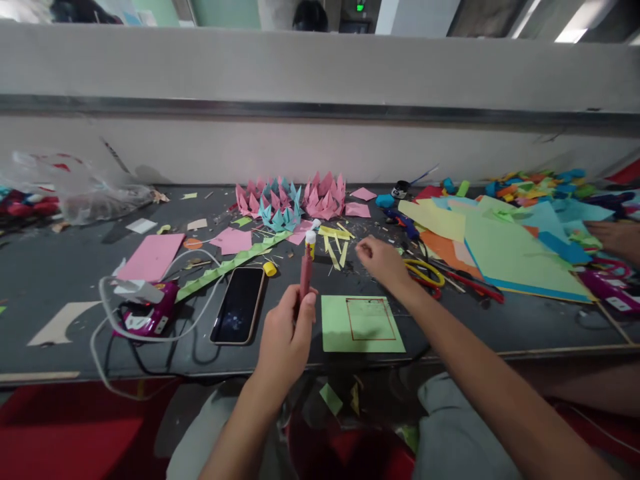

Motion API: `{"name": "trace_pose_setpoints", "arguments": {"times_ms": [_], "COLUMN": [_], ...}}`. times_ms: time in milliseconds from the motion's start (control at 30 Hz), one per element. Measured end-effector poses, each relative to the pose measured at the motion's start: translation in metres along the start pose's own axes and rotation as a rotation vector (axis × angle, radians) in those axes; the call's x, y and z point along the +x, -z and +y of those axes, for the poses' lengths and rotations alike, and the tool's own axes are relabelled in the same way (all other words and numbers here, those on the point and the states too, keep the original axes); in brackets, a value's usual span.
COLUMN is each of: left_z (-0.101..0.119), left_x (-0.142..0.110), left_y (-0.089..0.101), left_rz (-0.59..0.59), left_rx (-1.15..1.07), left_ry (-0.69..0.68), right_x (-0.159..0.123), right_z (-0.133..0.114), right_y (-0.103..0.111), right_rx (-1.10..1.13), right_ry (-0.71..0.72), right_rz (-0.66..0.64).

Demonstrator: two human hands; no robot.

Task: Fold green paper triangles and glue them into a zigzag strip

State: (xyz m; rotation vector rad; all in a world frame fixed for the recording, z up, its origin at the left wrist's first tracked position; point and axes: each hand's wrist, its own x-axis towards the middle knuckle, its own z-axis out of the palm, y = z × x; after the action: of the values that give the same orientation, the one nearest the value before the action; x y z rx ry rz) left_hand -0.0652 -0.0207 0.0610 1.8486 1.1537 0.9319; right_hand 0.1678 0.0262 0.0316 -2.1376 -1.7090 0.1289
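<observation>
My left hand [286,333] is closed around a thin reddish stick [305,275] held upright above the table's front edge. An uncapped glue stick [311,244] stands on the table just behind it. My right hand [381,259] reaches out to the scraps on the table, thumb and fingers pinched on something too small to name. A light green paper square [335,327] with a red drawn square lies flat between my hands. Loose yellow paper strips [334,239] lie near my right hand. Folded pink and blue paper flowers [291,199] stand further back.
A phone [239,305] lies screen up at left, beside a purple glue gun [147,313] with a white cable. A pink sheet [151,256], a green folded strip [227,266], yellow-handled scissors [428,273], a stack of coloured sheets [515,250] and a plastic bag [85,190] lie around. Another person's hand [617,239] rests at far right.
</observation>
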Motion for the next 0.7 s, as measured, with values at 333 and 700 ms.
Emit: {"name": "trace_pose_setpoints", "arguments": {"times_ms": [333, 700], "left_z": [0.002, 0.005], "left_x": [0.015, 0.024], "left_y": [-0.016, -0.03], "left_rz": [-0.26, -0.381], "left_rx": [0.471, 0.572], "left_ry": [-0.056, -0.066], "right_x": [0.054, -0.041], "right_z": [0.059, 0.05], "right_y": [0.0, 0.041], "right_rx": [-0.131, 0.43], "right_ry": [-0.227, 0.251], "right_rz": [-0.139, 0.039]}}
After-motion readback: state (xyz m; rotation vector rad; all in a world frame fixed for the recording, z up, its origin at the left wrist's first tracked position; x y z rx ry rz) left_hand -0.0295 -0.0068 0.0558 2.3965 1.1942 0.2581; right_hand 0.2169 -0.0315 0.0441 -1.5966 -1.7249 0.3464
